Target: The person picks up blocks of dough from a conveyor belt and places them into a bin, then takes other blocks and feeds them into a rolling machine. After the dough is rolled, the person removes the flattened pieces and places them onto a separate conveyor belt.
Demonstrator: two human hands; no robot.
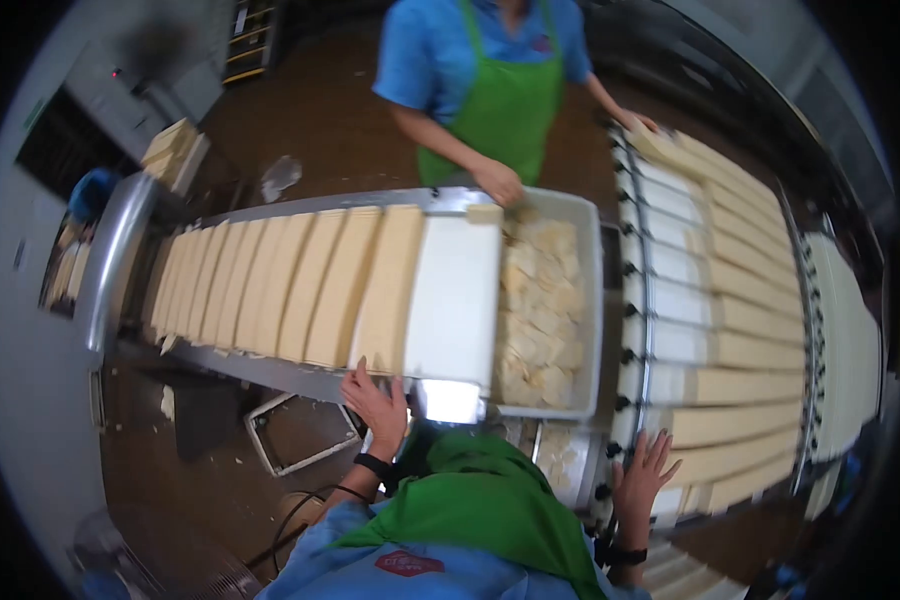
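My left hand (378, 405) is open with its fingers spread, fingertips right at the near end of a long cream-coloured row (388, 285) on the left conveyor (455, 280). That row is the last of several lying side by side across the belt. My right hand (642, 478) is also open, fingers apart, at the near left edge of the right conveyor (665, 300). Close to its fingertips are the ends of long cream strips (735, 425), spaced by thin dark bars. No object shows in either hand.
A white bin (592, 310) of broken cream flakes (540, 310) stands between the conveyors. Across from me, a co-worker in a green apron (500, 95) rests one hand (497, 182) near the bin's far corner and the other (638, 122) at the right conveyor. An open frame (300, 435) lies lower left.
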